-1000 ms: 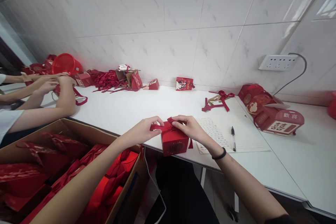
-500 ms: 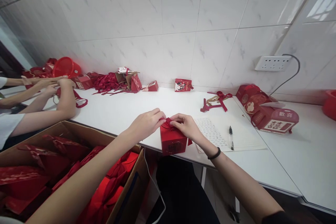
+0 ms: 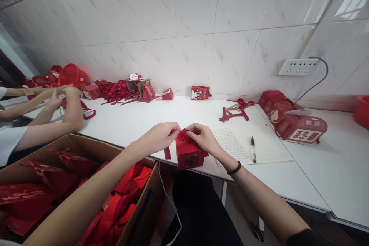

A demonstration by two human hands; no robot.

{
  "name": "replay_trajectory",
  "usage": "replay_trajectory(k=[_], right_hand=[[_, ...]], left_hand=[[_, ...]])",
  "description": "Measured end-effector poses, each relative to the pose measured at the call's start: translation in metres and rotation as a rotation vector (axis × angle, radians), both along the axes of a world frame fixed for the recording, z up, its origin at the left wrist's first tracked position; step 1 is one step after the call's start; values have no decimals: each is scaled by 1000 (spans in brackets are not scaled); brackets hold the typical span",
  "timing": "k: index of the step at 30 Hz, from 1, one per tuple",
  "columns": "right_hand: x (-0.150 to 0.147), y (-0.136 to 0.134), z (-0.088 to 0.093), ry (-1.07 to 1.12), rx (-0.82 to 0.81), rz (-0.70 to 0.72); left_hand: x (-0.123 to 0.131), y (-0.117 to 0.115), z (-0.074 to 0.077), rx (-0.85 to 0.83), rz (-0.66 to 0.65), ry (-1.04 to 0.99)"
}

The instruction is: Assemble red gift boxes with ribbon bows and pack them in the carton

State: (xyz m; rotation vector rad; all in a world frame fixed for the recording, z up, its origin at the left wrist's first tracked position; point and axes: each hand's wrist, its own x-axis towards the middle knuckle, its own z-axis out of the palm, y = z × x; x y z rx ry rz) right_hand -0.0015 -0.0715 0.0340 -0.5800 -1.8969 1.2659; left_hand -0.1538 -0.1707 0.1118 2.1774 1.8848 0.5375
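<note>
A small red gift box (image 3: 190, 157) stands at the table's front edge, right before me. On its top is a red ribbon (image 3: 182, 135), looped like a bow. My left hand (image 3: 165, 134) pinches the ribbon on the left side, and a ribbon tail hangs down below its fingers. From the right, my right hand (image 3: 201, 135) pinches the ribbon too, its fingers closed close to the box top. The fingertips partly cover the knot.
An open cardboard carton (image 3: 145, 196) of red boxes stands at my left. Sheets of handwritten paper (image 3: 230, 146) with a pen (image 3: 253, 149) lie right. Red boxes (image 3: 302, 128), loose ribbons (image 3: 236, 110) and a ribbon heap (image 3: 119, 91) line the wall. A co-worker's arms (image 3: 69, 111) are far left.
My left hand has shifted slightly left and down, and a ribbon tail now hangs below it. My right hand stays at the box top. The box has barely moved.
</note>
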Motion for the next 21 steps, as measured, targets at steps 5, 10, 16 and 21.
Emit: replay_trajectory(k=[5, 10, 16, 21], right_hand=[[-2, 1, -2, 4, -24, 23], [-1, 0, -2, 1, -23, 26], [0, 1, -7, 15, -48, 13], [1, 0, -7, 21, -52, 0]], left_hand=[[-2, 9, -2, 121, -77, 50], [-2, 29, -1, 90, -166, -49], [-11, 49, -16, 62, -107, -246], [-16, 43, -20, 81, -85, -349]])
